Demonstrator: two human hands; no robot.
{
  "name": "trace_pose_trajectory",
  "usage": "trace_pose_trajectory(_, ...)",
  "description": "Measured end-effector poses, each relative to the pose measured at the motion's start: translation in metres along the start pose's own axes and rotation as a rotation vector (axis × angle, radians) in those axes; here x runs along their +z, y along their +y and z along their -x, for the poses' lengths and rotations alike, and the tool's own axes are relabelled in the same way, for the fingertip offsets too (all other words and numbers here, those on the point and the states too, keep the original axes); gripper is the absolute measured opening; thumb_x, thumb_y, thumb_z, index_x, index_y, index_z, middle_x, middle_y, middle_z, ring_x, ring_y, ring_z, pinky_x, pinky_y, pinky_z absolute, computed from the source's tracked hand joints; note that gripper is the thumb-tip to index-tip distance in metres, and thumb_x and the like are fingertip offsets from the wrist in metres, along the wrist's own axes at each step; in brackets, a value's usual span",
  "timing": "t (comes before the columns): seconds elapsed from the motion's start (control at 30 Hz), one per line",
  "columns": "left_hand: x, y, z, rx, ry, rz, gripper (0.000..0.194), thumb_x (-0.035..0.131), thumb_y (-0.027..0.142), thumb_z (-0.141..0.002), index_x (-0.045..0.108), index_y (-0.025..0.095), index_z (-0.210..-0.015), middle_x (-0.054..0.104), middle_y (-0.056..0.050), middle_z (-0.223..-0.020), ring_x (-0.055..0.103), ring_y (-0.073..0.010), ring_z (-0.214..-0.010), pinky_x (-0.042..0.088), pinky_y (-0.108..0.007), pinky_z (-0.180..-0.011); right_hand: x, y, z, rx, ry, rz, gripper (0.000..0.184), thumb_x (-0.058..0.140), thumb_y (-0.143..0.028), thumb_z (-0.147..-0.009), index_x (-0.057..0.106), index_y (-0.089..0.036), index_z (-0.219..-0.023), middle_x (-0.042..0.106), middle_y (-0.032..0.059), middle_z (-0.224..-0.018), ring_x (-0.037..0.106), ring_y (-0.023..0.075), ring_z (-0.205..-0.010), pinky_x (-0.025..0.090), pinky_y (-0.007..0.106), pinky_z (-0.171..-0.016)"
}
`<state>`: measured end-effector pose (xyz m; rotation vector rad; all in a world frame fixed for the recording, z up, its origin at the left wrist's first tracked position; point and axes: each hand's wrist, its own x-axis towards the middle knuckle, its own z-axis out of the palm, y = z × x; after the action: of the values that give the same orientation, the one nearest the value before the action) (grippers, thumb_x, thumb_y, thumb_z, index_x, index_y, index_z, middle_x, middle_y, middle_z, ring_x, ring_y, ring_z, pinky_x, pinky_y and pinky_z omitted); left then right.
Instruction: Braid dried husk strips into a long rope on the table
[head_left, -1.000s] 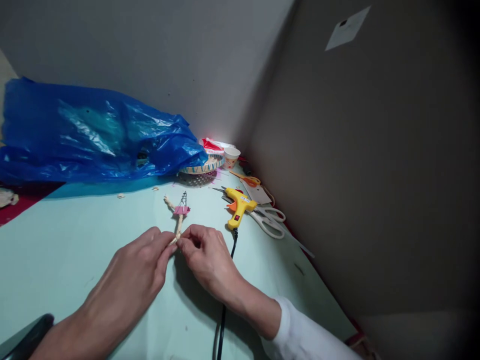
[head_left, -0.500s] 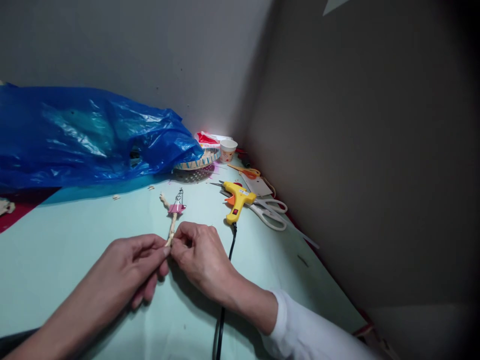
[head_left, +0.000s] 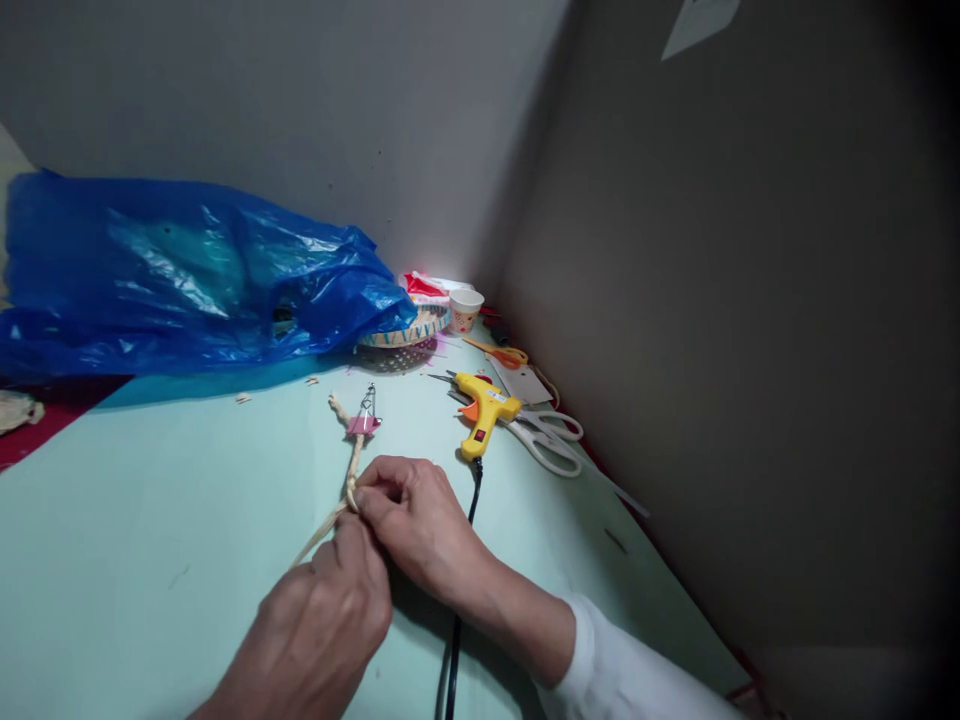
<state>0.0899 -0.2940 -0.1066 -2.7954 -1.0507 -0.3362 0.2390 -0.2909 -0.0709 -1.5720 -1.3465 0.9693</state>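
A pale braided cord runs up the mint-green table cover, its far part caught in a pink binder clip. My right hand pinches the cord at its near end, thumb and forefinger together. Just below, my left hand is closed with its back turned up, gripping strands of the cord; its fingertips are mostly hidden. One loose pale strand sticks out to the left from the braid, passing behind the left hand.
A yellow glue gun lies to the right, its black cable running under my right arm. Beside it are white-handled scissors and orange-handled scissors. Farther back stand a paper cup, a woven basket and a blue plastic bag.
My left hand has turned over, back upward, and moved right and closer below my right hand. A loose strand now extends left. The view has shifted slightly.
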Motion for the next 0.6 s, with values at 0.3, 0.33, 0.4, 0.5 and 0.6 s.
trace_pose_trajectory(0.3,0.0,0.023,-0.002,-0.013,-0.058,-0.048,0.04,0.043,-0.001,-0.079,0.077,0.014,-0.093,0.069,-0.014,-0.077,0.061,-0.0241,-0.063,0.043,-0.031,-0.053,0.004,0.011,-0.002,0.068,-0.058,-0.198,0.012,0.059,-0.013,-0.079,0.063,-0.019,-0.069,0.066,-0.0002,-0.067,0.06,0.0146,-0.067,0.043,0.022,-0.063)
trace_pose_trajectory(0.33,-0.003,0.026,0.001,0.024,-0.065,-0.073,0.039,0.044,-0.001,-0.079,0.077,0.014,-0.091,0.069,-0.014,-0.076,0.062,-0.0246,-0.065,0.043,-0.032,-0.055,0.004,0.01,-0.002,0.074,-0.071,-0.229,0.013,0.058,-0.012,-0.079,0.063,-0.018,-0.069,0.068,0.0005,-0.069,0.059,0.0141,-0.065,0.043,0.022,-0.062)
trace_pose_trajectory(0.4,-0.011,0.024,0.008,0.08,-0.075,-0.048,0.035,0.047,0.002,-0.08,0.077,0.016,-0.09,0.07,-0.013,-0.077,0.065,-0.0266,-0.07,0.044,-0.034,-0.058,0.003,0.008,-0.001,0.087,-0.092,-0.277,0.014,0.055,-0.009,-0.079,0.062,-0.017,-0.069,0.069,0.0012,-0.07,0.053,0.0117,-0.058,0.04,0.021,-0.058)
trace_pose_trajectory(0.5,-0.03,-0.002,0.009,-0.039,-0.09,0.212,0.025,0.051,0.026,-0.09,0.075,0.023,-0.084,0.073,-0.008,-0.08,0.068,-0.0276,-0.071,0.043,-0.036,-0.062,0.0,0.004,-0.001,0.112,-0.102,-0.342,0.016,0.053,-0.007,-0.078,0.061,-0.016,-0.068,0.067,-0.0006,-0.064,0.04,0.0082,-0.049,0.031,0.02,-0.051)
trace_pose_trajectory(0.6,-0.045,-0.045,-0.007,-0.359,0.008,0.472,0.032,0.048,0.05,-0.092,0.071,0.028,-0.086,0.075,-0.004,-0.087,0.067,-0.0259,-0.077,0.043,-0.035,-0.071,-0.001,0.002,-0.002,0.135,-0.118,-0.471,0.015,0.055,-0.008,-0.079,0.059,-0.015,-0.067,0.063,-0.0023,-0.056,0.037,0.0076,-0.047,0.028,0.02,-0.05)
